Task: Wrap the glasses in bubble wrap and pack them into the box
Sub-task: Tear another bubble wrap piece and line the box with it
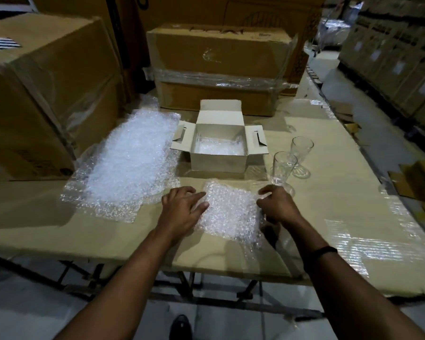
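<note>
Now the left hand [184,207] is pressing flat fingers on bumpy, clear bubble wrap [231,212] by the desk's front edge; the right hand [276,204] is pinching it.

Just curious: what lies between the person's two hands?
A small sheet of bubble wrap, seen in the head view: the left hand rests on its left edge, the right hand grips its right edge.

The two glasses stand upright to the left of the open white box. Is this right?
Not quite. The two glasses stand upright to the right of the open white box, not to its left. The head view shows this.
</note>
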The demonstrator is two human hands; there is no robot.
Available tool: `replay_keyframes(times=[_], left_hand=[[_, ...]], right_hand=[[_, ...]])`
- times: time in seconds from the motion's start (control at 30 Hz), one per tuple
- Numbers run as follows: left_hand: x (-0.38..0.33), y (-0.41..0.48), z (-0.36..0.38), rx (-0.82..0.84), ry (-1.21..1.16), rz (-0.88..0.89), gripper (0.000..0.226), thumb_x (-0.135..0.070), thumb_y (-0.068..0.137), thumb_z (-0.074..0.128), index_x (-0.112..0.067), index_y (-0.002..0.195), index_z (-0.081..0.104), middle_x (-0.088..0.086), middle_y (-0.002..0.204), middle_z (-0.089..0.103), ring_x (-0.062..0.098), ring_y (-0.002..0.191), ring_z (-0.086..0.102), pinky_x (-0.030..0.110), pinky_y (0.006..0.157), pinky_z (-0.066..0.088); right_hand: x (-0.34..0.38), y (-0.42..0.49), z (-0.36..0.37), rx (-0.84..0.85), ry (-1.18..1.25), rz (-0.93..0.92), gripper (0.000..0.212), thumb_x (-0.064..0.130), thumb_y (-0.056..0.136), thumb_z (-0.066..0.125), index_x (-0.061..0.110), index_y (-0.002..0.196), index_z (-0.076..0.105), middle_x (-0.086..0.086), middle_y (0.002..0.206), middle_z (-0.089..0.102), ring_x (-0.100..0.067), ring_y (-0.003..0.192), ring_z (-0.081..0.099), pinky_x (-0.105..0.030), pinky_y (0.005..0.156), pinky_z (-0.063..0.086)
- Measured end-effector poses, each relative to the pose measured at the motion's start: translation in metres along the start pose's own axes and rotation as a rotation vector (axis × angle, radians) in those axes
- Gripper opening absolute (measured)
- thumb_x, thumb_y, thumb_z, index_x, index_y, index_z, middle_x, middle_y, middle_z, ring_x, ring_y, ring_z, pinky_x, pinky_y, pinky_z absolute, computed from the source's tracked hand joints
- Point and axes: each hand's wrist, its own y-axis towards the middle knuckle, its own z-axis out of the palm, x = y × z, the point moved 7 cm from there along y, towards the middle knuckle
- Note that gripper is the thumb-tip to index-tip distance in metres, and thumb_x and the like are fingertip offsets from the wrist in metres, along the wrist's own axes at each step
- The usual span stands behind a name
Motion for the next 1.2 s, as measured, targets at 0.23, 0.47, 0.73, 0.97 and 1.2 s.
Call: replay_keyframes(times=[0.23, 0.47, 0.73, 0.97, 1.2], left_hand=[[-0.005, 0.017, 0.004, 0.018, 0.034, 0.000, 0.030, -0.037, 0.094, 0.057, -0.035, 0.124, 0.064, -0.005, 0.127, 0.056, 0.020, 0.122, 0.042, 0.037, 0.097, 0.022], [0.010, 0.024, 0.012, 0.239, -0.112, 0.093, 0.048, -0.019, 0.070, 0.045, -0.036, 0.103, 0.075, -0.004, 0.131, 0.053, 0.021, 0.123, 0.042, 0.039, 0.104, 0.026], [0.013, 0.032, 0.006, 0.159, -0.335, 0.131, 0.026, -0.021, 0.073, 0.059, -0.018, 0.088, 0.080, 0.002, 0.130, 0.054, 0.020, 0.120, 0.049, 0.032, 0.103, 0.039], [0.022, 0.059, -0.027, -0.138, -0.595, -0.071, 0.011, -0.005, 0.090, 0.065, -0.007, 0.093, 0.075, -0.003, 0.105, 0.068, 0.018, 0.103, 0.063, 0.030, 0.087, 0.050], [0.040, 0.097, -0.045, -0.100, -0.784, -0.199, 0.019, -0.018, 0.098, 0.056, -0.021, 0.082, 0.066, -0.006, 0.074, 0.064, 0.014, 0.072, 0.057, 0.029, 0.066, 0.042]], right_hand=[[0.005, -0.015, -0.011, -0.200, -0.444, -0.257, 0.044, 0.031, 0.084, 0.064, 0.027, 0.128, 0.057, -0.003, 0.128, 0.053, -0.025, 0.110, 0.057, -0.035, 0.091, 0.049], [0.004, -0.033, 0.012, -0.127, -0.769, -0.636, 0.024, 0.033, 0.080, 0.054, 0.030, 0.093, 0.074, 0.000, 0.111, 0.067, -0.031, 0.090, 0.057, -0.039, 0.075, 0.047], [0.011, -0.025, 0.018, 0.007, -0.764, -0.670, 0.037, 0.047, 0.085, 0.041, 0.031, 0.101, 0.071, 0.012, 0.118, 0.065, -0.025, 0.105, 0.055, -0.040, 0.084, 0.042], [0.030, -0.051, 0.039, 0.122, -0.352, -0.790, 0.078, 0.080, 0.071, 0.055, 0.029, 0.130, 0.054, 0.004, 0.121, 0.060, -0.014, 0.115, 0.052, -0.031, 0.099, 0.036], [0.048, -0.011, 0.032, -0.157, 0.324, -0.347, 0.010, 0.009, 0.089, 0.067, 0.013, 0.082, 0.072, 0.000, 0.080, 0.072, -0.013, 0.074, 0.066, -0.032, 0.075, 0.052]])
